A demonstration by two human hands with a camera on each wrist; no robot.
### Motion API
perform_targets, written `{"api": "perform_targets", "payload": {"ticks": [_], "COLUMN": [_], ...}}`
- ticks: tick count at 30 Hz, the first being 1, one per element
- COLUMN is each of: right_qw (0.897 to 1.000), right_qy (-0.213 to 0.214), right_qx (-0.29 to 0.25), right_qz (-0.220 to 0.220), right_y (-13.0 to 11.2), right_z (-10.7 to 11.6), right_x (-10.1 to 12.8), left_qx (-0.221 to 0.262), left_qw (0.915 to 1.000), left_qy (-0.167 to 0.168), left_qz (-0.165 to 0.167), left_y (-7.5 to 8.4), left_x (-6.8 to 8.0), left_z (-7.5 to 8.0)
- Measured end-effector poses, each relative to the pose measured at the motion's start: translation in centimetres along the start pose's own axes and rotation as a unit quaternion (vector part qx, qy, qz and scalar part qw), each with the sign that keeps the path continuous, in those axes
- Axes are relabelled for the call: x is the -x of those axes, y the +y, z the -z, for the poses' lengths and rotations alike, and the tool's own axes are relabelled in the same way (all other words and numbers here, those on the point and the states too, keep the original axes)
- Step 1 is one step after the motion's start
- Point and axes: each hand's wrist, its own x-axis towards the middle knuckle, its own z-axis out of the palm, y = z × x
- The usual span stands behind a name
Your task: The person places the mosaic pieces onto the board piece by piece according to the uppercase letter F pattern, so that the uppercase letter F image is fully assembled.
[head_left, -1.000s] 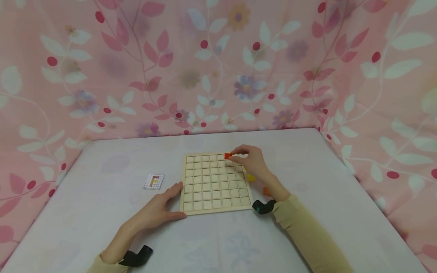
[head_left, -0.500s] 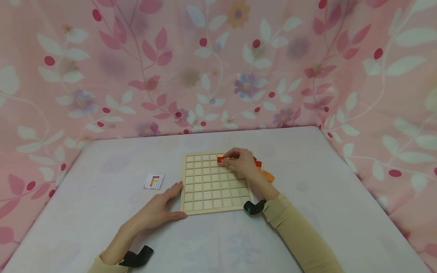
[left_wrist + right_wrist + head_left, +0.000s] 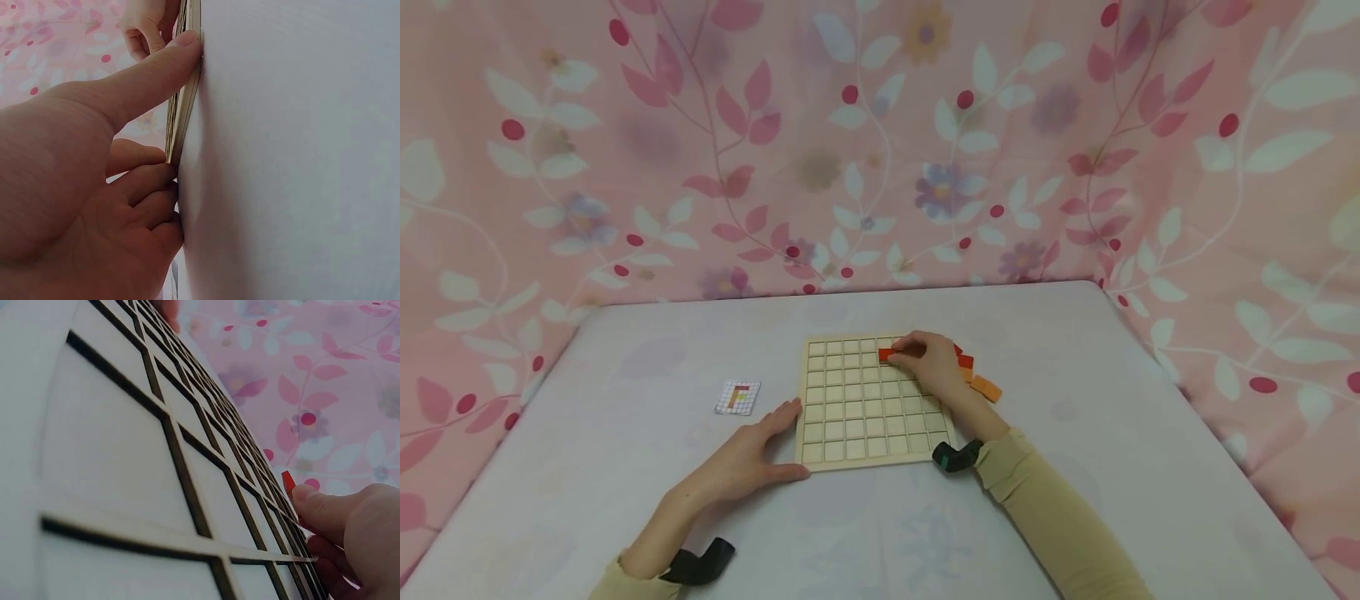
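Against pink floral cloth, right hand (image 3: 931, 360) pinches a red tile (image 3: 886, 355) into the grid board (image 3: 850, 425); left hand (image 3: 752, 454), spread, steadies it. Seating needs square alignment.

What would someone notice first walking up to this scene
Likely the wooden grid board at the table's centre, where the right hand sets a red tile near its far edge. The left hand steadies the board's near-left corner, and a small pattern card lies to its left.
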Motion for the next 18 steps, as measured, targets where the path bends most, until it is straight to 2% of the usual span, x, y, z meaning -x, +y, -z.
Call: {"api": "perform_targets", "payload": {"ticks": [11, 18], "right_qw": [0.998, 0.998], "right_qy": [-0.004, -0.005], "right_qx": [0.046, 0.059], "right_qz": [0.033, 0.034], "right_y": [0.16, 0.2], "right_z": [-0.07, -0.02], "right_x": [-0.03, 0.13], "left_qx": [-0.006, -0.002], "left_qw": [1.0, 1.0], "left_qy": [0.003, 0.005], "left_qz": [-0.006, -0.005], "left_y": [0.04, -0.03], "left_x": [0.03, -0.03], "left_z": [-0.05, -0.16]}}
